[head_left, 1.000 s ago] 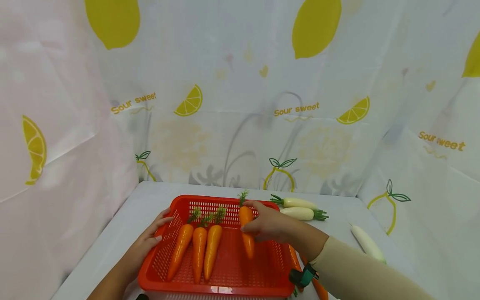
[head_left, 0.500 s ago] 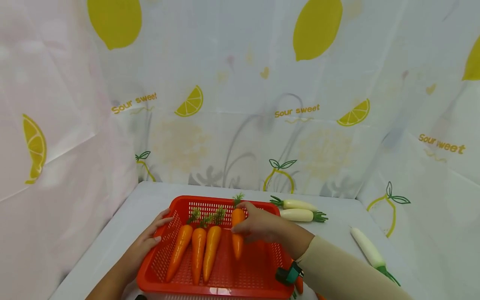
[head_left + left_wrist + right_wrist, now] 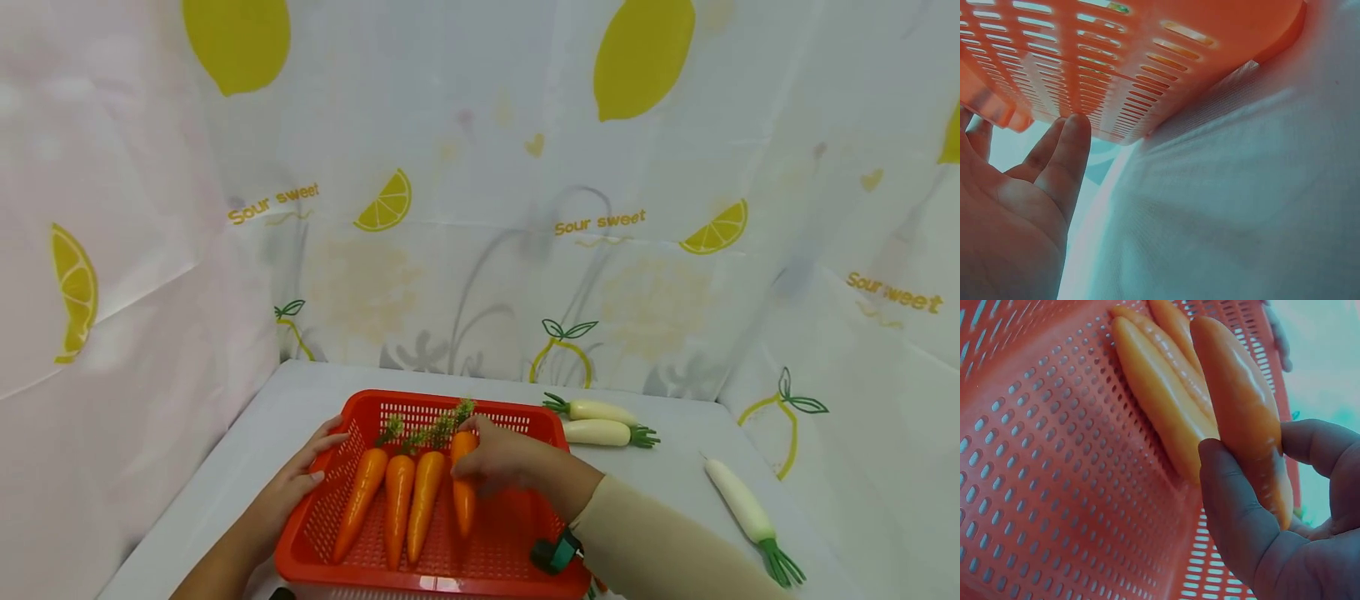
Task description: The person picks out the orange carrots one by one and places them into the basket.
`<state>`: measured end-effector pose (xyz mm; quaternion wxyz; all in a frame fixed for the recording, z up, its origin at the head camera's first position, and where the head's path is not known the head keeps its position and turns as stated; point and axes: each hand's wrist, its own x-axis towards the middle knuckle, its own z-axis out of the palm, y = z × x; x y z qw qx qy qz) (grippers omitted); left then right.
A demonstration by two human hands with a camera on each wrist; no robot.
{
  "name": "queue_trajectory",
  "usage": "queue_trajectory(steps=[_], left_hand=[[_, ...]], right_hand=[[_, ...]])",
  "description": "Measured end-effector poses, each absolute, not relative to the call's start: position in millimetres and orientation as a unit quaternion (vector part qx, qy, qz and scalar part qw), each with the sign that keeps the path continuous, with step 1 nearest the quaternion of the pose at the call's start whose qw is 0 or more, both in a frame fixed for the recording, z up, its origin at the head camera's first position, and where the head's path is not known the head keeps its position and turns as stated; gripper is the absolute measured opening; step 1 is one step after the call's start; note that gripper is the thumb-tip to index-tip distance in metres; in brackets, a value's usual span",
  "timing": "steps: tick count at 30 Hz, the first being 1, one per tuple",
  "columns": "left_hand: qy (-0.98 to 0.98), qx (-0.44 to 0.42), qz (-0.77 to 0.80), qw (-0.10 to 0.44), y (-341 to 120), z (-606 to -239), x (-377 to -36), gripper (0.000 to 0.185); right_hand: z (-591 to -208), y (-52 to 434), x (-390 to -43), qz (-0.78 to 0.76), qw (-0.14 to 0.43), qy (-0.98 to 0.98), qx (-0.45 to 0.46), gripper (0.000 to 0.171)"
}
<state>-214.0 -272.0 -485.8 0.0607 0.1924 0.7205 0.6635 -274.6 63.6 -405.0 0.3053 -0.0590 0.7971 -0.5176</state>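
A red slotted basket (image 3: 517,550) stands on the white table, with three orange carrots (image 3: 397,500) lying side by side in its left half. My right hand (image 3: 498,462) grips a fourth carrot (image 3: 462,492) near its leafy end and holds it just right of those three; the right wrist view shows thumb and fingers (image 3: 1241,519) curled round this carrot (image 3: 1241,406) above the basket floor (image 3: 1054,487). My left hand (image 3: 296,483) rests against the basket's left wall with straight fingers (image 3: 1063,156) touching the slotted side (image 3: 1116,69).
Two white radishes (image 3: 600,421) with green tops lie on the table behind the basket's right corner. A third white radish (image 3: 742,508) lies further right. Lemon-print curtains enclose the table on three sides.
My right hand has carried the carrot leftwards and lower inside the basket, up beside the three lying there. The left hand has stayed on the basket's wall.
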Motion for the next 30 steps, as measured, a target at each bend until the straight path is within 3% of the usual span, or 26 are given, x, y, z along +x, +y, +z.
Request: queue_trajectory(steps=[30], left_hand=[[0.730, 0.194, 0.653, 0.047, -272, -486, -215, 0.053]], right_hand=[[-435, 54, -272, -0.466, 0.305, 0.829, -0.041, 0.059]])
